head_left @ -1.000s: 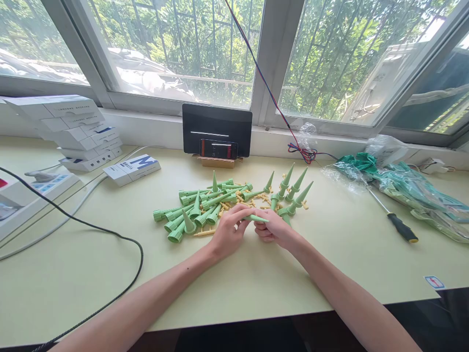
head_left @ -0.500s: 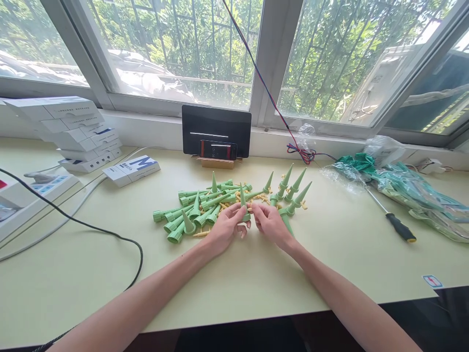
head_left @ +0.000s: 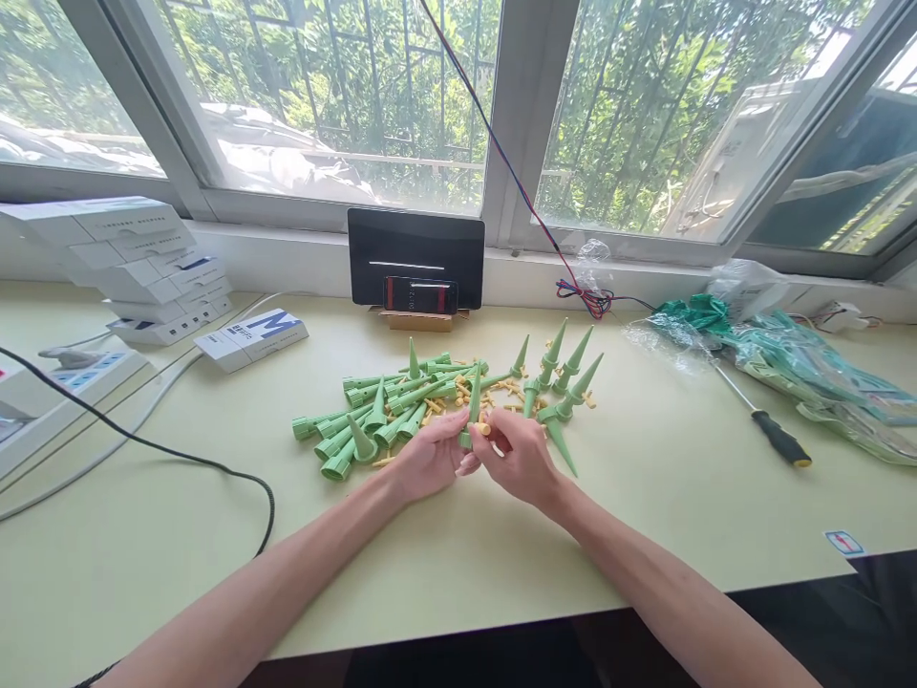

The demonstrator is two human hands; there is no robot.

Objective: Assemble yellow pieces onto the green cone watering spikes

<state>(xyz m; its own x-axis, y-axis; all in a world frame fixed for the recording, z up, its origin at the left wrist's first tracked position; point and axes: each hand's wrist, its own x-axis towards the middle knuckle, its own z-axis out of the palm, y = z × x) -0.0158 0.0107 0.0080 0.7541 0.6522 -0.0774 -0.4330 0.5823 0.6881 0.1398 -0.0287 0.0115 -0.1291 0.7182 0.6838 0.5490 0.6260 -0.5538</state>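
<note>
My left hand point(head_left: 436, 457) is closed around the base of a green plastic watering spike point(head_left: 475, 392), which points upward. A small yellow valve peg point(head_left: 483, 429) sits crosswise at the spike's lower part, pinched by my right hand point(head_left: 524, 459). Fingers hide how far the peg goes in. To the left lies a pile of green tubes and cones point(head_left: 401, 394), with loose yellow pegs point(head_left: 505, 392) behind my hands. Right of my right hand, several green spikes fitted with yellow pegs point(head_left: 573, 397) stand or lean together.
A phone point(head_left: 419, 295) leans before a dark tablet point(head_left: 416, 253) at the back. White boxes point(head_left: 154, 258) are stacked at left, near a power strip point(head_left: 100, 377) and black cable point(head_left: 215, 462). A screwdriver point(head_left: 780, 438) and plastic bags point(head_left: 823, 368) lie at right.
Both hands have come slightly lower and closer together. My right fingers have moved left across the spike's base, and the yellow peg now shows in front of it. The camera view has shifted slightly.
</note>
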